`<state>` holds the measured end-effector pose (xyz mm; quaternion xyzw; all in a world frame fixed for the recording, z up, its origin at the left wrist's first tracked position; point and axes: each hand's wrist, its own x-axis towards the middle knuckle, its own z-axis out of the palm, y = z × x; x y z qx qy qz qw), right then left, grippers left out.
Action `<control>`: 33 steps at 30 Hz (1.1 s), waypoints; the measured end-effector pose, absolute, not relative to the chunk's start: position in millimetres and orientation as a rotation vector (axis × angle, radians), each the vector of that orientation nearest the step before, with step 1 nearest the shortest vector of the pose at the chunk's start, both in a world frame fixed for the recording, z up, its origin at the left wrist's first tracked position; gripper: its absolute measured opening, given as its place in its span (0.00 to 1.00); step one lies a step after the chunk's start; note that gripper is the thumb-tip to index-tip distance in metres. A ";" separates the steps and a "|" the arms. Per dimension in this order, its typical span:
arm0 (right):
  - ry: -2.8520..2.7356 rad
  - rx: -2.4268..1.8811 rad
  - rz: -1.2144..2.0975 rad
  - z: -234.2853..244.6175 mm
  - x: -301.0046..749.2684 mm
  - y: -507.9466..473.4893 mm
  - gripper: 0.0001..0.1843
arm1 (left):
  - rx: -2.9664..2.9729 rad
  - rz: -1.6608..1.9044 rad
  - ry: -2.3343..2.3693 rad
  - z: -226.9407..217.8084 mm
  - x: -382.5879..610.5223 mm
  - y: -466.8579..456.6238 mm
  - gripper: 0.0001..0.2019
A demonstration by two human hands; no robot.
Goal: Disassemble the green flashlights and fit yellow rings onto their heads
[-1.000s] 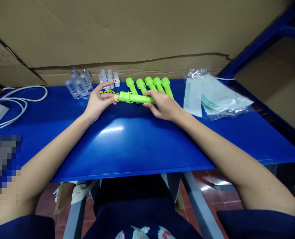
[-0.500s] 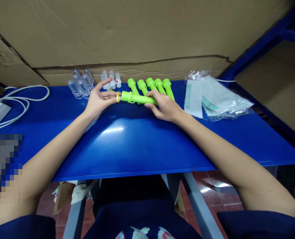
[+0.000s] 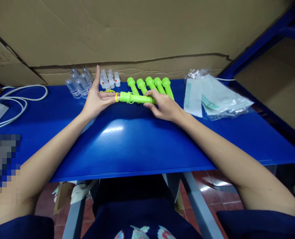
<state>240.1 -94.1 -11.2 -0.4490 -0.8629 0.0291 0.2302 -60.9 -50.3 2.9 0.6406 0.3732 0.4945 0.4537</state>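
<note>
My right hand [image 3: 166, 106] is wrapped round the plain end of a bright green plastic tube [image 3: 136, 98], held level above the table. Its threaded end points left. Right at that end, a small yellow ring [image 3: 117, 97] sits at the fingertips of my left hand [image 3: 95, 99], whose lower fingers and thumb are together while one finger points up. Whether the ring touches the thread cannot be made out. Another yellow piece [image 3: 109, 91] shows just behind the left fingers. Behind the held tube lie several similar green tubes [image 3: 149, 83] in a row.
Clear plastic domed tubes [image 3: 74, 89] stand at the back left, beside small clear-topped white pieces [image 3: 117, 79]. Bagged packets [image 3: 217, 96] lie at the right of the blue table [image 3: 137, 142]. A white cable [image 3: 25, 103] loops at the left. Cardboard [image 3: 127, 33] walls the back.
The raised finger of my left hand has straightened upward, away from the small white pieces. The yellow ring, the green tube and my right hand hold nearly the same place.
</note>
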 end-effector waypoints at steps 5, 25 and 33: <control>-2.372 -1.244 0.071 -12.4 240.1 -94.3 0.32 | 1.613 1.113 0.908 15.0 -59.4 -60.1 0.80; -2.376 -1.078 0.239 -4.4 234.5 -100.6 0.28 | 1.679 1.112 0.861 25.1 -54.9 -75.5 0.82; -2.455 -1.159 0.166 -4.5 235.5 -104.1 0.30 | 1.657 1.157 0.825 16.8 -51.1 -76.3 0.87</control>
